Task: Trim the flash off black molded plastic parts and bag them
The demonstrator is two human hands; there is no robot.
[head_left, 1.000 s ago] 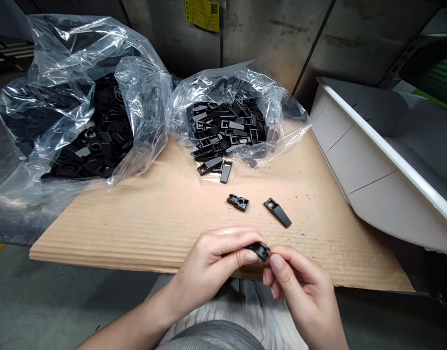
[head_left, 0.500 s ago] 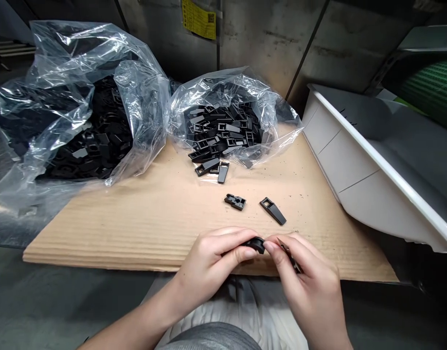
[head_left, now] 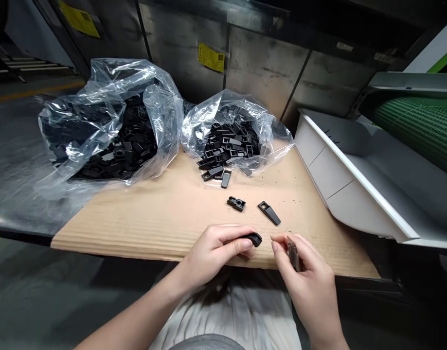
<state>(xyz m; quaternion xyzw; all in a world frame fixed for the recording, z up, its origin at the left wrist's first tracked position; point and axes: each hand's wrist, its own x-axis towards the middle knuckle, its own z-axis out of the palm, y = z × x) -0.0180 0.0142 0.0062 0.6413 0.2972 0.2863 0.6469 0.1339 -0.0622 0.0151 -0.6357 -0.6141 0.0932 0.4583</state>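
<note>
My left hand (head_left: 219, 249) is closed around a small black plastic part (head_left: 253, 238) at the near edge of the cardboard sheet (head_left: 146, 214). Just to its right, my right hand (head_left: 306, 272) pinches a flat black plastic piece (head_left: 293, 253) between thumb and fingers. The two parts are a short gap apart. Two more loose black pieces lie on the cardboard beyond my hands: a short clip (head_left: 236, 203) and a longer wedge-shaped piece (head_left: 269, 213).
Two clear plastic bags of black parts sit at the back of the cardboard: a large one (head_left: 106, 126) on the left, a smaller open one (head_left: 230, 136) spilling pieces. A white chute (head_left: 350, 170) slopes along the right, with a green belt (head_left: 416, 121) behind it.
My hands have drawn apart, so the two parts they held together are now separated, one in each hand. The camera has lifted and shows more of the back wall.
</note>
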